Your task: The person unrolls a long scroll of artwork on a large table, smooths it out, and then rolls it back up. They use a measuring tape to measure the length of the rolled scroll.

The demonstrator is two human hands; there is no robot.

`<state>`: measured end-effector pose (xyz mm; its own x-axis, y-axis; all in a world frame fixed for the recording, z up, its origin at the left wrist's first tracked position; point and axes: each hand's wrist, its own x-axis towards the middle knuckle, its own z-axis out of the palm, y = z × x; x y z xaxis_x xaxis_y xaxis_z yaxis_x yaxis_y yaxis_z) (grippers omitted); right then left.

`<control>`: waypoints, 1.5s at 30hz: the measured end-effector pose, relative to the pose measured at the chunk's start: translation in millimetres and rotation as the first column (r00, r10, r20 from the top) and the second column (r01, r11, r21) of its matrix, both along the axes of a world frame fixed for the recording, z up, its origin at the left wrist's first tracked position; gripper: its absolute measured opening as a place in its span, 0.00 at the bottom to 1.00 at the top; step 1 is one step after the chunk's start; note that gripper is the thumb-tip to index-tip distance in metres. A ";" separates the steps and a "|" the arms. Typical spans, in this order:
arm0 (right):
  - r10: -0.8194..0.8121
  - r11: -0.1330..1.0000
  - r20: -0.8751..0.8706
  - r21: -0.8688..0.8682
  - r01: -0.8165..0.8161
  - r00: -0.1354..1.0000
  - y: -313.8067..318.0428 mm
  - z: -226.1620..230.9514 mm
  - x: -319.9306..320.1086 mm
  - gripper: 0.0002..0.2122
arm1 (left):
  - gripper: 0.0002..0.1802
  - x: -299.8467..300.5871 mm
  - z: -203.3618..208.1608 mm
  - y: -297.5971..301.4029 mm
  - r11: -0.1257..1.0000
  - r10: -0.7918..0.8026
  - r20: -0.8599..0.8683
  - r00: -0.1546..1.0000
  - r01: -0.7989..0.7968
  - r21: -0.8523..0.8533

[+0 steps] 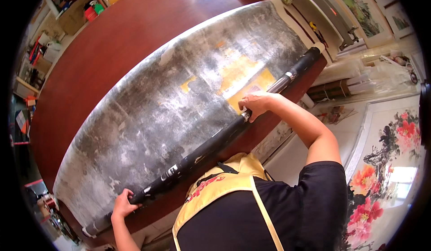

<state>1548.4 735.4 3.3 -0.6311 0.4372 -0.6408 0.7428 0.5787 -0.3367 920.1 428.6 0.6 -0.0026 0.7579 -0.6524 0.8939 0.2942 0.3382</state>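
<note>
A long grey, mottled sheet with white smears and yellow-orange patches lies across a dark red table. Along its near edge runs a long black tube, marked with white and shiny patches, slanting from lower left up to far right. My left hand is closed around the tube's lower left end, thumb and fingers on either side. Farther along, past the middle, my right hand grips the tube from above, with its fingers curled over it. Whether the sheet is wound onto the tube I cannot tell.
Paintings with red and pink flowers stand at the right. Plastic-wrapped rolls lie on a shelf near the table's right end. Shelves of tools and boxes line the left. My yellow apron is close to the table's near edge.
</note>
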 end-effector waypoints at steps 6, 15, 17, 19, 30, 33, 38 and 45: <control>-0.060 0.978 -0.145 0.187 0.087 0.988 6.1 17.9 -9.2 0.34 | 0.35 -27.9 -23.3 -9.0 0.977 0.058 -0.010 0.998 -0.055 0.207; 0.264 0.867 -0.329 0.493 -0.073 0.907 -59.1 11.3 -51.2 0.40 | 0.34 -15.7 -18.8 -10.1 0.841 0.139 -0.286 0.948 0.040 0.540; 0.264 0.878 -0.261 0.464 -0.119 0.929 -57.5 3.0 -60.7 0.39 | 0.33 -5.6 -15.0 -4.7 0.774 0.162 -0.286 0.944 0.057 0.630; 0.270 0.889 -0.223 0.430 -0.154 0.937 -38.8 -2.9 -69.1 0.37 | 0.36 6.0 -11.7 -7.4 0.715 0.151 -0.282 0.948 0.092 0.693; 0.049 0.799 -0.241 0.592 0.107 0.969 53.5 -9.4 -100.4 0.17 | 0.59 43.0 -27.1 14.2 0.741 0.035 -0.342 0.939 0.206 0.639; 0.119 0.812 -0.325 0.575 0.096 0.938 44.5 -10.0 -102.6 0.28 | 0.63 22.8 -31.0 44.2 0.729 0.028 -0.381 0.924 0.242 0.641; 0.136 0.821 -0.244 0.570 0.028 0.960 40.2 0.1 -113.6 0.49 | 0.56 -18.8 -27.5 107.6 0.718 0.070 -0.417 0.906 0.245 0.651; 0.049 0.892 -0.112 0.452 0.006 0.993 107.7 16.2 -134.4 0.48 | 0.50 -78.6 -4.7 124.9 0.839 -0.097 -0.467 0.879 0.325 0.437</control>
